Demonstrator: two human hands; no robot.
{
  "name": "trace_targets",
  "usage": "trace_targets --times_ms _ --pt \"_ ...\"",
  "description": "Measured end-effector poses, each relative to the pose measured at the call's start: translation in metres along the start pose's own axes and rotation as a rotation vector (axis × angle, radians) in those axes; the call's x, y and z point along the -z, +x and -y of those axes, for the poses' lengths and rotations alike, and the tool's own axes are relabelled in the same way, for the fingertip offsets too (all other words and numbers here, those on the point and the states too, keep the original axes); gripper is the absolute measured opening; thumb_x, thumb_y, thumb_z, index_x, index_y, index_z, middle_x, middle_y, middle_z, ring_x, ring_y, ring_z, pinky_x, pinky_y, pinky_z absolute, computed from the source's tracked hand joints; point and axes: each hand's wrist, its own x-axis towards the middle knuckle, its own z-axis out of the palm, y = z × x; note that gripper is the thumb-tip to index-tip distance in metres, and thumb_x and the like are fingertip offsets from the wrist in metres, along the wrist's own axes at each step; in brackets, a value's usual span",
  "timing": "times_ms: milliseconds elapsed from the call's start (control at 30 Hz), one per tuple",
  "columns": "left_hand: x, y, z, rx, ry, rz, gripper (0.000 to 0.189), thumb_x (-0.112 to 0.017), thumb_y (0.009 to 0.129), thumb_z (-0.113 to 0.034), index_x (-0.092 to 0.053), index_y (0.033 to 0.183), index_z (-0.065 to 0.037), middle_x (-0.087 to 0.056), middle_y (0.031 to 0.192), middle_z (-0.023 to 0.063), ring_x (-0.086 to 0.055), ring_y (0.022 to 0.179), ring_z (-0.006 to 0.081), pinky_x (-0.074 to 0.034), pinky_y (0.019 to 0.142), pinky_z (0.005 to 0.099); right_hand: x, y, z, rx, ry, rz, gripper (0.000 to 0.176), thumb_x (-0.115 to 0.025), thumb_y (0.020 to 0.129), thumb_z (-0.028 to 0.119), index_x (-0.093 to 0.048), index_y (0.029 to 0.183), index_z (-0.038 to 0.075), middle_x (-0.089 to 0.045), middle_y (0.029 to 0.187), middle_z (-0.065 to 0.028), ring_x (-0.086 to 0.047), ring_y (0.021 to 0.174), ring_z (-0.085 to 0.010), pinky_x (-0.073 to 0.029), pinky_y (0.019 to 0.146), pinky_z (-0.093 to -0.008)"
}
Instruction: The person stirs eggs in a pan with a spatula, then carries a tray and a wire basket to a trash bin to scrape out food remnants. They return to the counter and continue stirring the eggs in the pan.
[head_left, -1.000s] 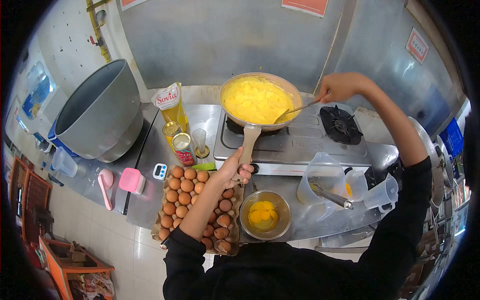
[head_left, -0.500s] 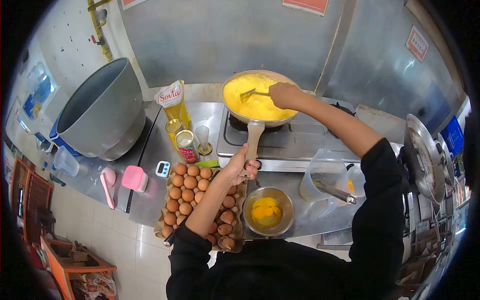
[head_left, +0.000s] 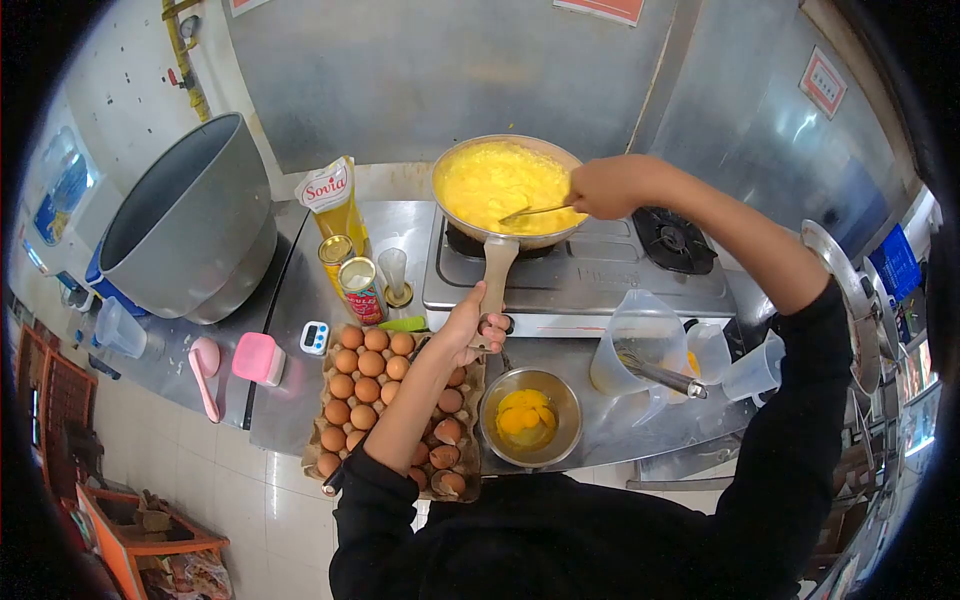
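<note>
My left hand is closed around the beige handle of a frying pan on the stove. Yellow scrambled egg fills the pan. In my right hand, closed at the pan's right rim, is a metal fork whose tip sits in the egg near the pan's front side. Below my left forearm lies a carton of brown eggs, with some cracked shells on its right side. A steel bowl beside it contains raw eggs with yolks.
Right of the bowl stand a plastic jug with a whisk and other plastic cups. An oil pouch, cans, a timer, a pink container and a large grey pot are at left. The stove has a second burner.
My right hand has moved right and slightly down, drawing the fork from the pan's left-middle to its front side. My left hand stays on the handle. The view has shifted slightly.
</note>
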Motion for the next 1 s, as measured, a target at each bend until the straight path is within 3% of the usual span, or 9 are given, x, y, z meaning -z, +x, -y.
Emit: trace_targets --times_ms 200,300,467,533,667,733,833,900,1000 --pt "0.003 0.003 0.003 -0.024 -0.035 0.009 0.036 -0.027 0.084 -0.045 -0.036 0.082 -0.01 -0.031 0.052 -0.005 -0.027 0.038 0.0045 -0.027 0.035 0.0191 -0.018 0.057 0.025 -0.193 0.057 -0.254 0.02 -0.043 0.07 0.007 -0.058 0.08 0.0 -0.058 0.079 -0.0176 -0.057 0.071 -0.0293 -0.044 0.062 -0.037" --pt "0.001 0.002 0.004 -0.062 -0.018 -0.016 0.037 -0.027 0.084 -0.044 -0.037 0.082 -0.009 -0.032 0.052 -0.0047 -0.028 0.038 0.0047 -0.027 0.036 0.0197 -0.051 0.087 -0.002 -0.239 0.157 -0.378 0.018 -0.045 0.068 0.006 -0.059 0.077 -0.001 -0.058 0.078 -0.0179 -0.057 0.072 -0.0292 -0.045 0.062 -0.0364" --pt "0.003 0.002 0.003 -0.074 -0.017 0.015 0.037 -0.023 0.085 -0.045 -0.034 0.079 -0.01 -0.033 0.053 -0.0038 -0.029 0.039 0.0049 -0.029 0.036 0.0204 -0.03 0.047 -0.029 -0.222 -0.083 -0.109 0.022 -0.043 0.07 0.007 -0.058 0.083 -0.003 -0.058 0.078 -0.0178 -0.057 0.068 -0.0284 -0.045 0.057 -0.0356" --pt "0.004 0.001 0.002 -0.058 -0.012 0.031 0.036 -0.023 0.085 -0.045 -0.034 0.079 -0.011 -0.033 0.052 -0.0038 -0.029 0.039 0.0049 -0.029 0.036 0.0205 -0.011 0.031 -0.041 -0.269 0.081 0.115 0.022 -0.045 0.066 0.007 -0.059 0.079 -0.002 -0.058 0.073 -0.017 -0.056 0.062 -0.0274 -0.043 0.054 -0.0355" --pt "0.002 0.0 0.001 -0.033 -0.005 0.013 0.035 -0.028 0.084 -0.043 -0.036 0.083 -0.009 -0.032 0.052 -0.0051 -0.028 0.038 0.0045 -0.028 0.035 0.0197 0.018 0.012 -0.019 -0.165 0.202 0.226 0.023 -0.044 0.063 0.005 -0.059 0.078 -0.003 -0.058 0.068 -0.0175 -0.054 0.058 -0.0283 -0.041 0.051 -0.0365" --pt "0.001 -0.001 0.0 -0.021 -0.001 0.008 0.035 -0.027 0.084 -0.043 -0.036 0.083 -0.01 -0.031 0.052 -0.0053 -0.028 0.038 0.0045 -0.028 0.035 0.0196 0.01 0.03 -0.005 0.03 0.009 0.004 0.025 -0.041 0.073 0.011 -0.056 0.088 -0.003 -0.058 0.075 -0.0173 -0.056 0.061 -0.0283 -0.044 0.055 -0.0355" --pt "0.0 0.0 0.002 -0.022 -0.015 -0.029 0.035 -0.028 0.084 -0.044 -0.036 0.083 -0.01 -0.031 0.052 -0.0054 -0.028 0.038 0.0045 -0.028 0.034 0.0197 0.0 0.058 0.021 0.06 -0.165 -0.061 0.022 -0.042 0.071 0.008 -0.057 0.084 -0.002 -0.058 0.076 -0.0175 -0.056 0.064 -0.0287 -0.044 0.057 -0.0361" --pt "0.001 0.003 0.003 -0.031 -0.026 -0.024 0.035 -0.028 0.084 -0.044 -0.036 0.083 -0.01 -0.031 0.052 -0.0053 -0.028 0.038 0.0045 -0.028 0.034 0.0196 -0.008 0.064 0.031 -0.126 0.009 -0.183 0.019 -0.044 0.069 0.005 -0.058 0.08 -0.001 -0.058 0.079 -0.0183 -0.057 0.067 -0.0302 -0.045 0.059 -0.0366" --pt "0.0 0.002 0.004 -0.036 -0.045 -0.021 0.036 -0.028 0.084 -0.044 -0.037 0.083 -0.009 -0.032 0.052 -0.0051 -0.028 0.038 0.0045 -0.027 0.034 0.0194 -0.04 0.082 0.007 -0.166 0.102 -0.299 0.019 -0.045 0.068 0.004 -0.058 0.079 -0.002 -0.057 0.08 -0.0193 -0.057 0.069 -0.0306 -0.045 0.06 -0.0365"
